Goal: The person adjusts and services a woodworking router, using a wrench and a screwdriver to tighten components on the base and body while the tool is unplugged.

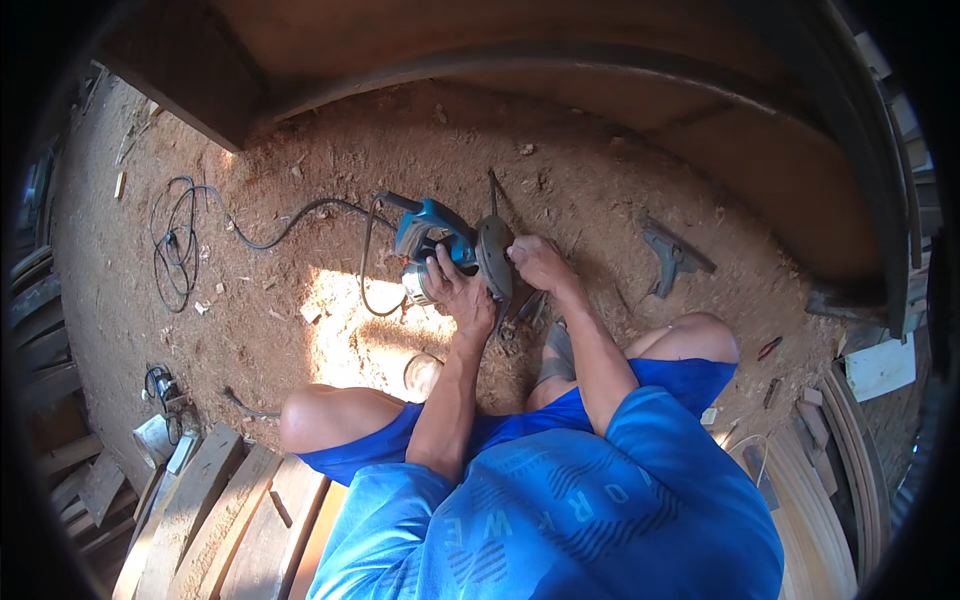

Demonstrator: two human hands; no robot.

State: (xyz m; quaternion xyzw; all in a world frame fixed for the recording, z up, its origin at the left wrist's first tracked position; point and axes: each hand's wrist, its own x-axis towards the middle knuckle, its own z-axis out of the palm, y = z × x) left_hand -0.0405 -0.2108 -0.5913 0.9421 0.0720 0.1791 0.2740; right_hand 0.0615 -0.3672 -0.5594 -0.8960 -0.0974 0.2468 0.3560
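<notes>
A blue circular saw [437, 230] with a grey metal base plate [492, 258] rests on the dirt floor in front of my crossed legs. My left hand [462, 297] grips the saw's lower side, its fingers reaching over the body beside the plate. Close against the plate's right side, my right hand [540, 264] is closed in a pinch. What lies between those fingertips is hidden. A thin dark rod [493, 190] sticks out beyond the far end of the plate. The saw's black cord [320, 205] runs off to the left.
Loose cord lies coiled [176, 250] at the left. A grey metal tool with a flat blade-like edge [672, 256] and red-handled pliers [769, 348] lie to the right. Wooden boards [205, 490] flank me below. A large wooden piece [620, 90] overhangs the far side.
</notes>
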